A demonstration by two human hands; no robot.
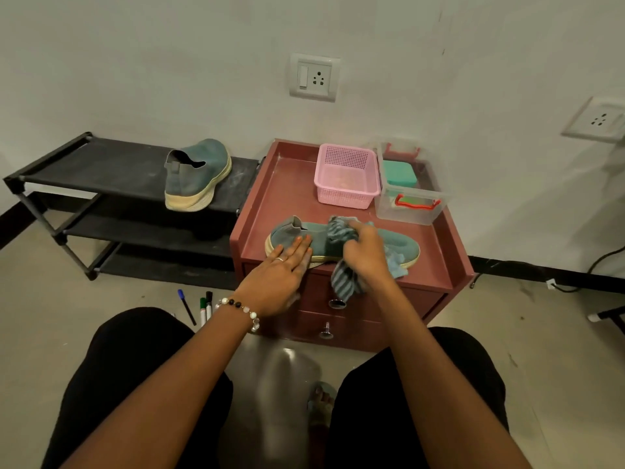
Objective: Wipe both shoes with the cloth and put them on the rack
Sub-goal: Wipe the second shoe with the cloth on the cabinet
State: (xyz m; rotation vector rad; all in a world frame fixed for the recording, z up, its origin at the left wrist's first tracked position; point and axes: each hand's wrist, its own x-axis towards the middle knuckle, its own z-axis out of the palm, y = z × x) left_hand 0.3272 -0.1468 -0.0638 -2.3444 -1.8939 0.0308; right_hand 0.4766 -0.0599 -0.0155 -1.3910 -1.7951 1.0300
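on top of the smooth red-brown drawer box (270, 198) lies a soft blue-green shoe (399, 243) with a pale sole, on its side. the left hand (282, 270) presses flat on its heel end, fingers straight and close together. the right hand (365, 252) curls round a bunched striped cloth (341, 231) on the shoe's middle. the other shoe (198, 174) stands on the black rack (101, 167), top shelf. a holey pink basket (345, 174) sits behind, beside a clear box (411, 204).

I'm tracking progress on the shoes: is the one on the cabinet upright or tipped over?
Upright: the shoe on the cabinet rests on its sole, opening up, left hand flat on its heel.
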